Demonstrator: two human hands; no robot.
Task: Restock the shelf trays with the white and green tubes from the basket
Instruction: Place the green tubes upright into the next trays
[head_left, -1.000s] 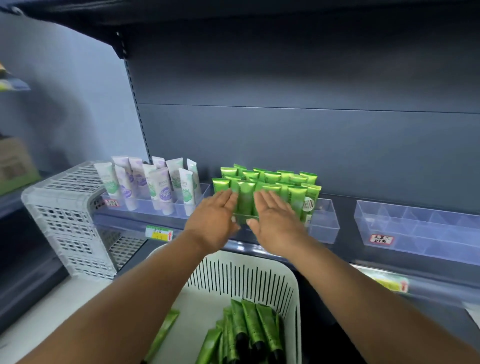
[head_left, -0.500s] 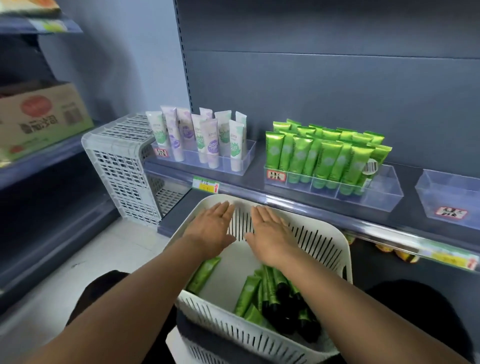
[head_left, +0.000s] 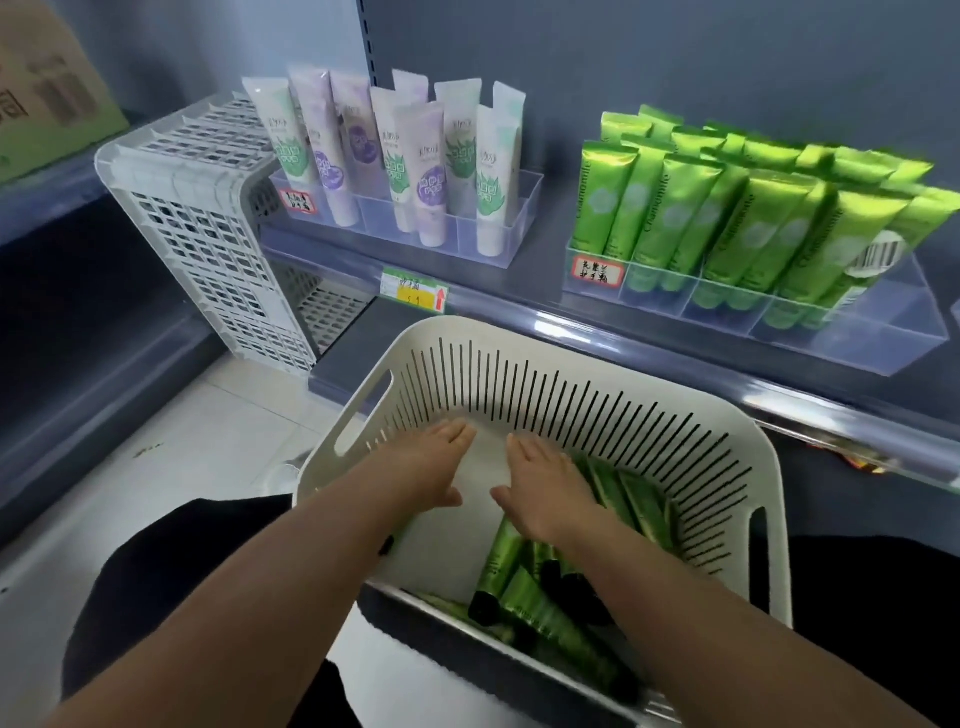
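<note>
A white slotted basket (head_left: 571, 395) sits in front of me, below the shelf. Several green tubes (head_left: 524, 587) with black caps lie in its right half. Both my hands reach down into it with fingers straight. My left hand (head_left: 434, 465) hovers over the bare white bottom and holds nothing. My right hand (head_left: 540, 488) lies flat over the green tubes without gripping any. On the shelf, a clear tray (head_left: 498, 228) holds upright white tubes (head_left: 400, 156). To its right a second clear tray (head_left: 883, 332) holds several upright green tubes (head_left: 737, 218).
A white perforated crate (head_left: 208, 249) lies on its side at the shelf's left end. A cardboard box (head_left: 47, 88) stands on a shelf at far left. The shelf's front rail (head_left: 519, 304) carries a yellow price tag (head_left: 413, 291). Pale floor (head_left: 171, 452) lies at lower left.
Both hands have come off the green tubes in the shelf tray and dropped into the basket. My view has tilted down and closer to the basket.
</note>
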